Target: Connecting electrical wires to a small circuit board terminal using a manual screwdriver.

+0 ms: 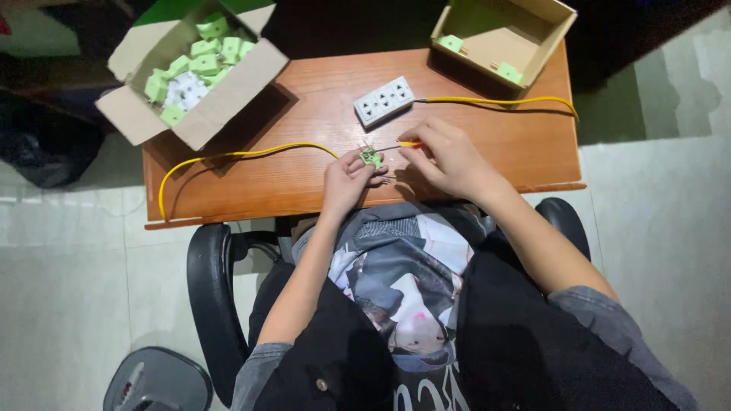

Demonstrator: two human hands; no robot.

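Head view shows your left hand [346,179] pinching a small green plastic connector block [371,157] at the front of the brown wooden worktop [495,144]. Your right hand [449,156] is closed on a thin yellow-handled screwdriver [402,144], its tip at the block. Behind them lies a white power strip [384,100]. An open cardboard box of green blocks [190,68] sits rear left, a nearly empty cardboard box [502,34] rear right.

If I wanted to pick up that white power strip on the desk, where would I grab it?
Probably across the two long edges of the white power strip, from above. It lies flat and slanted on the desk, sockets up, with its yellow cable leaving the right end.
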